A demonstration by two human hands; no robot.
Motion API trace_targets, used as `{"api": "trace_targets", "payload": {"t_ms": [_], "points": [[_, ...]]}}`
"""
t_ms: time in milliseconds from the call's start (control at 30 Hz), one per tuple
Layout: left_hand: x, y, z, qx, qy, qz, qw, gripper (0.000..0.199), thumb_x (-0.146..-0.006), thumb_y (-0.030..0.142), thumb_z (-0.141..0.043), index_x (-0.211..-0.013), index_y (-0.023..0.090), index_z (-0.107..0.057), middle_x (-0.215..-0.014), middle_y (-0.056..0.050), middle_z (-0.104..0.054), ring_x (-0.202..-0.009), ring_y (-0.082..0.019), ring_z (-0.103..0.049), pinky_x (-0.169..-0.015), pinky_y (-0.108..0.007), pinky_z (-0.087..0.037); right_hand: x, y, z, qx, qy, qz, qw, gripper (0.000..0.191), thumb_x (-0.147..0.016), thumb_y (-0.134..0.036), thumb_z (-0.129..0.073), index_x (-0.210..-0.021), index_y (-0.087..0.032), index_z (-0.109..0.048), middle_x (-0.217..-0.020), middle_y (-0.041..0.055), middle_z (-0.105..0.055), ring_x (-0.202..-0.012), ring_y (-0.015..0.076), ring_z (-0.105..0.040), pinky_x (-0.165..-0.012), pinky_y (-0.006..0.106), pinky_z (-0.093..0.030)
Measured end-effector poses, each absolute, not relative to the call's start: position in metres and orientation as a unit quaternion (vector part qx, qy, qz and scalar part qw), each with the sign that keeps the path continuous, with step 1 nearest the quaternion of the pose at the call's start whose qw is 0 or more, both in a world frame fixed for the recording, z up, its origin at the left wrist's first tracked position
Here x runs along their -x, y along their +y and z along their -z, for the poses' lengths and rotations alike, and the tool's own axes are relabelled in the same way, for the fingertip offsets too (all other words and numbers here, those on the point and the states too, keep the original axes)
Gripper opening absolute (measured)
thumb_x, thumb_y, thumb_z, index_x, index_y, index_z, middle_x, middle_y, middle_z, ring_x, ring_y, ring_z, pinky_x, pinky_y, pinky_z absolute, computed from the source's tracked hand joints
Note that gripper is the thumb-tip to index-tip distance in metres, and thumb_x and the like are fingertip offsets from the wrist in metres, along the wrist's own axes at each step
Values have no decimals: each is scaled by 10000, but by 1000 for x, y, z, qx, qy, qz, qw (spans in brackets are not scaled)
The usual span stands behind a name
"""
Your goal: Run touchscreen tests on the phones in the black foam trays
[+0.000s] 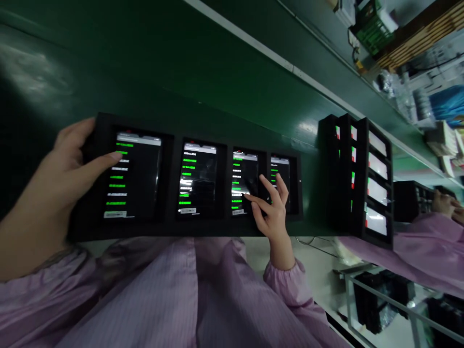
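A long black tray [170, 191] lies in front of me, with several smartphones set in a row in its slots. Their dark screens show lists of green and white text. My left hand [60, 181] grips the tray's left end, its thumb reaching over the edge of the leftmost smartphone [139, 174]. Beside that sits another smartphone [197, 176]. My right hand [271, 205] has its fingers apart, and its index fingertip is at the screen of the third smartphone [241, 169]. Partly behind these fingers is the rightmost smartphone [281, 166].
On the green bench [145, 63], to the right, several black trays [362, 179] stand on edge with lit screens inside. Farther right are a co-worker's hands [444, 205] by another black tray [413, 195]. A metal rack [380, 290] with black items stands below.
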State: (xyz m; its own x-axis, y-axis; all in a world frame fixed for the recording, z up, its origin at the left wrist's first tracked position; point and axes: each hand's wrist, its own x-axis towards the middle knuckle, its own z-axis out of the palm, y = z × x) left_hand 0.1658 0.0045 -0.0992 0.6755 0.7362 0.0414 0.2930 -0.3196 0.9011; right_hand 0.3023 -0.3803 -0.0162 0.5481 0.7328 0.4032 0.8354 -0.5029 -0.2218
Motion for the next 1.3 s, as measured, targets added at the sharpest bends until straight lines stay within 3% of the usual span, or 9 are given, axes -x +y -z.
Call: {"api": "trace_targets", "payload": {"t_ms": [133, 200, 367, 500, 600, 733, 867, 1100, 1300], "points": [[-163, -18, 65, -733, 368, -210, 532, 1026, -586, 621, -795, -1479, 196, -522, -1557, -58, -511, -1499, -332, -433, -1334, -546, -278, -301, -375, 17, 855, -454, 137, 208, 272, -991, -195, -550, -1053, -289, -798, -1508, 16, -588, -1550, 324, -318, -1201, 582, -422], [-159, -27, 51, -684, 408, -192, 573, 1069, -543, 628, -819, -1485, 226, -516, -1552, -43, -525, -1480, -336, -460, -1329, -557, -278, -300, -374, 18, 852, -449, 146, 224, 283, -992, -187, -546, -1066, -289, -799, -1499, 20, -597, -1538, 319, -339, -1196, 579, -424], [-148, -32, 34, -645, 474, -102, 590, 1531, -166, 840, -841, -1520, 230, -470, -1524, -99, -547, -1433, -441, -486, -1293, -663, -297, -301, -374, 19, 850, -424, 192, 246, 293, -998, -197, -533, -1064, -284, -805, -1415, 40, -656, -1458, 324, -456, -1157, 594, -453], [-149, -26, 36, -765, 408, -66, 494, 1620, -213, 1019, -657, -1551, 141, -406, -1630, -152, -383, -1497, -403, -410, -1326, -583, -279, -302, -378, 18, 851, -392, 222, 270, 315, -1012, -203, -515, -1074, -289, -812, -1357, 45, -686, -1398, 331, -525, -1129, 595, -466], [-151, -23, 41, -801, 396, -79, 441, 1549, -330, 1042, -561, -1538, 83, -414, -1643, -171, -353, -1533, -378, -361, -1337, -546, -256, -304, -385, 16, 862, -354, 241, 271, 309, -1026, -244, -513, -1056, -283, -819, -1316, 56, -706, -1361, 336, -555, -1117, 619, -459], [-154, -22, 42, -801, 410, -95, 426, 1244, -498, 813, -606, -1494, 77, -483, -1637, -161, -368, -1524, -370, -379, -1324, -560, -274, -309, -398, 11, 879, -289, 260, 275, 333, -1046, -314, -496, -1024, -248, -822, -1264, 86, -730, -1313, 330, -591, -1108, 633, -454], [-158, -25, 36, -791, 425, -107, 428, 1061, -520, 624, -604, -1426, 73, -563, -1602, -161, -422, -1506, -377, -399, -1315, -582, -283, -314, -405, 8, 880, -265, 280, 276, 355, -1046, -349, -498, -984, -226, -825, -1219, 106, -744, -1269, 321, -617, -1101, 619, -459], [-163, -25, 37, -778, 446, -121, 426, 962, -516, 589, -635, -1340, 91, -636, -1566, -156, -465, -1467, -403, -436, -1291, -641, -294, -315, -409, 14, 891, -262, 270, 256, 395, -1050, -398, -478, -961, -231, -825, -1202, 102, -744, -1231, 309, -636, -1074, 597, -485], [-155, -21, 47, -716, 421, -200, 519, 737, -616, 537, -688, -1249, 160, -680, -1549, -101, -512, -1477, -324, -459, -1313, -588, -283, -324, -428, 16, 916, -197, 243, 250, 473, -1009, -547, -486, -960, -218, -821, -1221, 122, -736, -1269, 323, -607, -1093, 586, -466]]}}
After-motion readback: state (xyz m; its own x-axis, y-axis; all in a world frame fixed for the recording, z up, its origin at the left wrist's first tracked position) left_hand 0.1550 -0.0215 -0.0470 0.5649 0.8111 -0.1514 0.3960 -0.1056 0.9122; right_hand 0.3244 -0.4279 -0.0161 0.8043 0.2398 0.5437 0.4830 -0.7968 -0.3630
